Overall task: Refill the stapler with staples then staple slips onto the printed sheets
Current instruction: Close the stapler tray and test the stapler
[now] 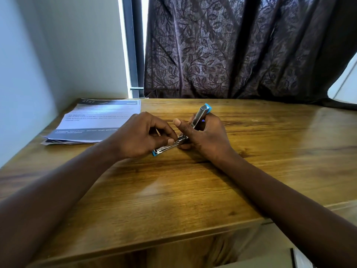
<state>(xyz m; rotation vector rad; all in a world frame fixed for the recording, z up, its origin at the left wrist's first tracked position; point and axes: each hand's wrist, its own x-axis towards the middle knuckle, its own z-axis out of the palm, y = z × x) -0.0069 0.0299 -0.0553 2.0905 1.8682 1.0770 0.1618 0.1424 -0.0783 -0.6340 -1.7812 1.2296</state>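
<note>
So, the fingers (171,141) of the left hand (141,136) are curled, with thumb tip and forefinger pressed together in a pinch on the top edge of the stapler (199,116), at its metal magazine (168,147). Whether anything small sits between those fingertips is hard to tell, as the hand covers that spot. The other left fingers are tucked under the palm.

Just beside them, the right hand (206,138) grips the same stapler near its hinge. Its fingers wrap behind the raised top arm (202,111), and its thumb sticks out straight toward the left hand.

The stapler is swung open. The magazine runs from the hinge toward the left wrist and ends in a blue tip below the left palm. The top arm slants up and away past the right knuckles and ends in a blue cap. It looks to be held slightly above the wooden counter (173,190), between both hands.

Beyond the left knuckles and off to their outer side, a stack of printed sheets (96,120) lies flat on the counter, well apart from the stapler.

Farther behind both hands hangs a dark leaf-patterned curtain (241,45), with a window frame (133,45) and a pale wall (58,45) beyond the sheets.
</note>
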